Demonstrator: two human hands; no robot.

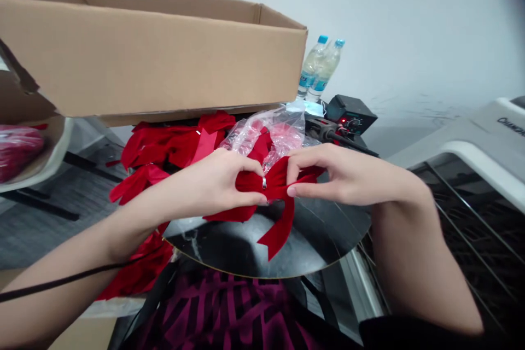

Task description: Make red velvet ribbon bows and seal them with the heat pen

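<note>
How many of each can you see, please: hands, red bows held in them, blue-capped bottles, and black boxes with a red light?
Hands: 2
Held red bow: 1
Blue-capped bottles: 2
Black box with a red light: 1
Total: 6

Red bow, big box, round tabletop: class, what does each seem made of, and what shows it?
Red bow: probably velvet, judging by its soft, matte look and deep folds.
Big box: cardboard, matte brown with creased corners.
Round tabletop: dark and glossy, with reflections; perhaps glass, stone or laminate.
</note>
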